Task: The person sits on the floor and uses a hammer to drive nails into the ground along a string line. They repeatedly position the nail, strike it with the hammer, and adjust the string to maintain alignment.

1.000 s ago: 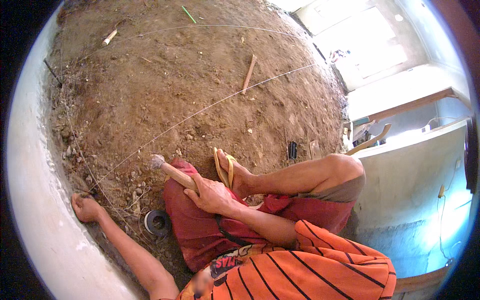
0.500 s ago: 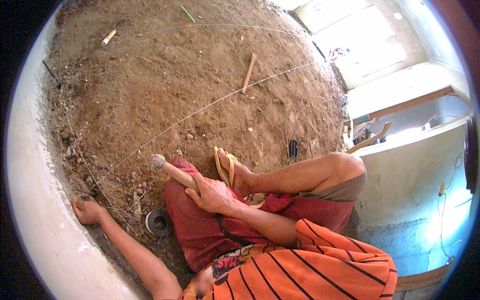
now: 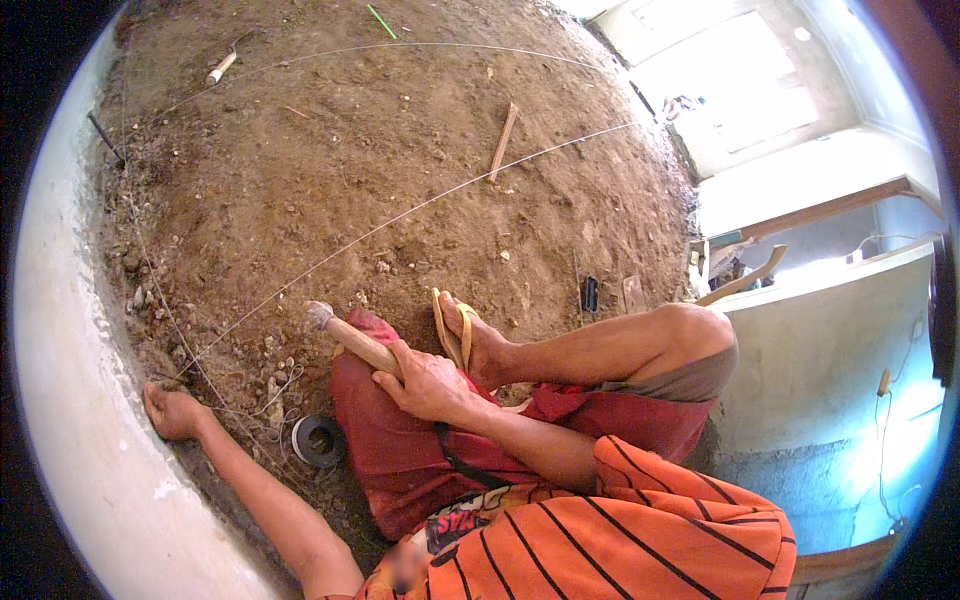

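My right hand (image 3: 430,388) is closed around the wooden handle of a hammer (image 3: 365,346). The hammer lies across my red-clad knee, its greyish head pointing toward the wall. Low against the white wall (image 3: 75,400), my left hand (image 3: 172,412) is curled in beside the dirt. Whatever its fingers hold, if anything, is hidden. Close to that hand runs a thin white string (image 3: 345,250), stretched over the soil and meeting another string that follows the wall. A black and white spool (image 3: 317,442) rests on the ground between my left forearm and my knee.
Bare brown soil (image 3: 330,170) spreads ahead, with a wooden stick (image 3: 503,142), a green strip (image 3: 381,22) and a pale-handled tool (image 3: 221,68) on it. A dark rod (image 3: 104,138) stands by the left wall. A small black object (image 3: 589,293) lies beyond my sandalled foot (image 3: 466,335).
My left hand has shifted very slightly at the wall's foot. The right hand and hammer keep nearly the same place on my knee. The whole view has tilted a little.
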`<state>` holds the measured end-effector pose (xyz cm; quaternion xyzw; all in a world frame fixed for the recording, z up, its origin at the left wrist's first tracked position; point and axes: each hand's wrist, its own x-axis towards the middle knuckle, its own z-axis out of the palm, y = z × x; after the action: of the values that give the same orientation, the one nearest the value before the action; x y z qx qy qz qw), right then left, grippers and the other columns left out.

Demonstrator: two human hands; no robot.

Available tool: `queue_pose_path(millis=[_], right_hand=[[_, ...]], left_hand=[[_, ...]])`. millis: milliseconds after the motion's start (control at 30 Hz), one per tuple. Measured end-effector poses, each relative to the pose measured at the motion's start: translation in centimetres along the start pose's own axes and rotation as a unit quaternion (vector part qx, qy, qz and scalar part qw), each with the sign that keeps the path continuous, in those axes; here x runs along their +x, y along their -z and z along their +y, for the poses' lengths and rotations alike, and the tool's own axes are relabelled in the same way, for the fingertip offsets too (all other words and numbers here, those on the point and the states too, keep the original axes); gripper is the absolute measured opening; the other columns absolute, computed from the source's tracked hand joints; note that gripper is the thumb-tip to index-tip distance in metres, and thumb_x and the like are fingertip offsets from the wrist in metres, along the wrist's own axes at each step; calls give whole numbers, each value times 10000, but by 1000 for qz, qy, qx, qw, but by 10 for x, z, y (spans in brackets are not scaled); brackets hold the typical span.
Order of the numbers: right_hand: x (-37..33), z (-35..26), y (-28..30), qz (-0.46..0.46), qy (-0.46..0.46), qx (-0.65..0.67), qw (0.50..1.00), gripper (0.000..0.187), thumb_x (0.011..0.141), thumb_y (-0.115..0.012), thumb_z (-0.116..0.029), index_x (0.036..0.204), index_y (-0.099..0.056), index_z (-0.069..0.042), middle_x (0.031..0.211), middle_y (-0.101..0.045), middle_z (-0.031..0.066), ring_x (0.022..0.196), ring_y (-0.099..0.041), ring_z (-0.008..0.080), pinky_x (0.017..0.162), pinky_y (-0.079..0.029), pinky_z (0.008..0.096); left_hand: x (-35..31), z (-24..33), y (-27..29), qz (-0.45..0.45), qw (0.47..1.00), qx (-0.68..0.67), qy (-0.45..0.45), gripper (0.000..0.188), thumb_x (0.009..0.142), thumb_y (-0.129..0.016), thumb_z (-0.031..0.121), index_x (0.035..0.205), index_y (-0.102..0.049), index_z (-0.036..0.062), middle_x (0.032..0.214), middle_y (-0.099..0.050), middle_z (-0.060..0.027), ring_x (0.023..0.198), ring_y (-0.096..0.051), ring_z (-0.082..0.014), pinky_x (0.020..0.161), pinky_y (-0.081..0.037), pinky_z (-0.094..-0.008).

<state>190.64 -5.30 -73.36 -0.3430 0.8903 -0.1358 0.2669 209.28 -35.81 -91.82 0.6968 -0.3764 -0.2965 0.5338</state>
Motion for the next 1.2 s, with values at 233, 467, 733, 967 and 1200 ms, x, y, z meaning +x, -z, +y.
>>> queue_pose_path(millis=[233, 467, 733, 967, 1200], right_hand=[[-1, 0, 1, -1, 4, -2, 1000, 431, 869, -513, -383, 1099, -406, -35, 792, -609, 270, 754, -595, 435, 661, -454, 518], [0, -2, 2, -5, -1, -2, 1000, 433, 867, -515, -384, 1098, -416, -32, 781, -609, 271, 742, -596, 436, 660, -452, 522], [1, 0, 0, -14, -7, -14, 1000, 418, 859, -520, -371, 1093, -414, -41, 812, -619, 236, 741, -608, 422, 650, -473, 531], [0, 1, 1, -9, -5, -4, 1000, 430, 866, -515, -388, 1100, -419, -41, 793, -614, 257, 741, -601, 432, 658, -461, 522], [1, -1, 2, -8, -5, 4, 1000, 438, 868, -514, -393, 1104, -424, -35, 787, -611, 269, 748, -598, 436, 668, -456, 514]], left_hand=[[-2, 6, 1, -9, 1000, 14, -1, 222, 841, -585, 187, 939, -688, 17, 946, -674, -138, 811, -643, -264, 737, -519, -347], [3, 0, -1, 13, 999, 24, -44, 205, 842, -584, 154, 920, -685, -6, 946, -673, -146, 834, -642, -267, 772, -511, -358], [-3, 9, 1, -18, 999, -6, -26, 229, 859, -558, 166, 971, -672, 1, 986, -662, -144, 828, -642, -264, 681, -537, -333], [-8, 13, 0, -14, 1000, 9, -14, 229, 855, -549, 154, 946, -674, -16, 983, -664, -148, 851, -644, -262, 727, -530, -337], [7, -10, -5, 3, 998, 21, -61, 219, 839, -563, 141, 923, -679, -26, 963, -671, -146, 870, -643, -265, 814, -498, -341]])
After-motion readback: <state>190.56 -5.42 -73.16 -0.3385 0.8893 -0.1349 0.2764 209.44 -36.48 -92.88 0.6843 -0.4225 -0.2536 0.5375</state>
